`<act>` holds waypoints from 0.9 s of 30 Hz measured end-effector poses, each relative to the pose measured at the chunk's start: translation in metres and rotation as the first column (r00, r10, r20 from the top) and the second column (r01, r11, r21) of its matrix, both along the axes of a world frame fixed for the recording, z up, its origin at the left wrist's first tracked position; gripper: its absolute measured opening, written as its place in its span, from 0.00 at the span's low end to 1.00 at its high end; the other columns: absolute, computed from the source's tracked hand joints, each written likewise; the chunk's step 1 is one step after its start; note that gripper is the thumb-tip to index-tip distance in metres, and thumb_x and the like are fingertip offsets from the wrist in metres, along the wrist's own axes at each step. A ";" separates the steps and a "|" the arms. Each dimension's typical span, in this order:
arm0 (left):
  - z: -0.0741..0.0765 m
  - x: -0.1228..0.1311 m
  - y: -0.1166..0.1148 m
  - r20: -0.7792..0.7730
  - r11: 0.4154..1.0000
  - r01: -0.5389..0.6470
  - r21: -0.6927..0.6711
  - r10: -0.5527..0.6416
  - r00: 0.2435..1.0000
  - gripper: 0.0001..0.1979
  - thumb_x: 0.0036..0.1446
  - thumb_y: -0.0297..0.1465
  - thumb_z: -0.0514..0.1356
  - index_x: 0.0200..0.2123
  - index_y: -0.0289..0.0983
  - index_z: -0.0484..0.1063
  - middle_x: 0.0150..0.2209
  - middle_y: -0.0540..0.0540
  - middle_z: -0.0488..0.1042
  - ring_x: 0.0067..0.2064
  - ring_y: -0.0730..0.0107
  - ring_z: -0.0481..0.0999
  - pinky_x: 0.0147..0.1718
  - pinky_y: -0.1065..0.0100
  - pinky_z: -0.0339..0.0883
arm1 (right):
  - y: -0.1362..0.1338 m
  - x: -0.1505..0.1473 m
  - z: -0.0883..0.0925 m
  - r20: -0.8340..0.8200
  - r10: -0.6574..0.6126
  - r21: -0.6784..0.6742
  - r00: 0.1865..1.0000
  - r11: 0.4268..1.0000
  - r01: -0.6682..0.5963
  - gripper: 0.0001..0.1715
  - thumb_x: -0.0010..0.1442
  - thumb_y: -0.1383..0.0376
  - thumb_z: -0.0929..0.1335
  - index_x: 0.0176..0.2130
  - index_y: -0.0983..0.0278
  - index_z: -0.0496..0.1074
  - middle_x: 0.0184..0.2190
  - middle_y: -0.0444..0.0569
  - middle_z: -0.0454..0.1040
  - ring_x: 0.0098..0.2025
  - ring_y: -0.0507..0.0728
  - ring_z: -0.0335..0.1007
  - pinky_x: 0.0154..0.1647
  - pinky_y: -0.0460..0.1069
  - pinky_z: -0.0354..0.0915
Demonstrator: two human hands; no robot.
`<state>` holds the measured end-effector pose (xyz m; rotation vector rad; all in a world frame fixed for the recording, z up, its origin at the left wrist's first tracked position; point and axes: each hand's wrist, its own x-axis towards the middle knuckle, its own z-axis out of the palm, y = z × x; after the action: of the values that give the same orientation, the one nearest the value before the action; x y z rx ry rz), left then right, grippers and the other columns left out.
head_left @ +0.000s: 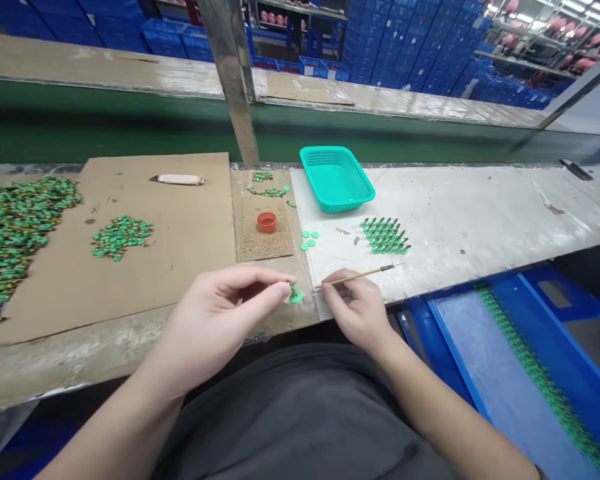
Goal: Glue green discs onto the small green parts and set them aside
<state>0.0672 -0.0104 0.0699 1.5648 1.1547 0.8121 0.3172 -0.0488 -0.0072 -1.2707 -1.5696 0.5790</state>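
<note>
Two bare hands work in the head view. The left hand point(220, 310) has its grip pinched nearly closed, thumb against forefinger, on the top of a small green figure with a round flat base point(295, 297). That figure is at the fingertips, near the front edge of the long, pale, worn surface point(480, 220); whether its base touches down I cannot tell. The right hand point(359, 305) has its grip closed around a slender brush with a tan handle and dark end point(363, 274) — bristles pointing right, away from the figure.

Just beyond the hands, four loose, flat, bright-green discs point(311, 243) lie near a small round red cup point(267, 230), which rests on a rough brown square mat point(267, 251). Farther right, rows of upright green pieces with dark tops point(386, 237) stand in front of a turquoise perforated plastic basket point(337, 187). To the left, a brown cardboard sheet point(180, 253) carries a small heap of green-and-yellow pieces point(123, 237) and a white-wrapped, dark-pointed tool point(180, 180) — a much larger heap of similar pieces point(23, 233) spreads over its left side.
</note>
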 end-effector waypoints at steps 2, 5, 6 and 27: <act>-0.019 0.007 0.003 -0.101 0.997 -0.002 0.083 0.010 0.995 0.19 0.67 0.54 0.74 0.40 0.47 0.94 0.45 0.43 0.93 0.45 0.53 0.91 0.51 0.59 0.88 | 0.000 0.001 0.002 -0.016 0.007 -0.020 1.000 1.000 -0.007 0.11 0.78 0.61 0.73 0.41 0.60 0.84 0.37 0.49 0.88 0.36 0.56 0.85 0.39 0.49 0.82; -0.046 0.014 0.004 -0.208 0.973 0.040 0.228 0.008 0.978 0.19 0.73 0.53 0.68 0.44 0.47 0.94 0.47 0.43 0.93 0.48 0.54 0.91 0.56 0.59 0.86 | 0.002 0.003 0.003 -0.040 0.039 -0.065 0.998 0.997 -0.042 0.11 0.78 0.61 0.73 0.41 0.60 0.84 0.38 0.49 0.88 0.37 0.57 0.85 0.40 0.49 0.81; -0.052 0.015 0.003 -0.229 0.959 0.054 0.278 0.012 0.973 0.19 0.75 0.51 0.67 0.45 0.47 0.94 0.47 0.44 0.93 0.48 0.55 0.91 0.57 0.59 0.85 | 0.003 0.004 0.004 -0.042 0.052 -0.078 0.998 0.995 -0.055 0.11 0.77 0.61 0.73 0.40 0.60 0.84 0.38 0.49 0.88 0.37 0.57 0.85 0.39 0.49 0.80; -0.004 0.209 0.101 -0.460 0.616 0.579 0.533 -0.363 0.810 0.18 0.72 0.45 0.63 0.44 0.46 0.93 0.45 0.42 0.85 0.48 0.55 0.82 0.52 0.58 0.75 | -0.084 0.061 0.003 -0.025 -0.206 0.033 0.978 0.978 0.207 0.09 0.73 0.69 0.73 0.40 0.59 0.84 0.34 0.47 0.88 0.31 0.55 0.83 0.35 0.48 0.81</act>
<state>0.2760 0.0904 0.0660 2.5395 0.5787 0.6348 0.3784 -0.1331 -0.0045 -1.3762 -1.4032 0.4298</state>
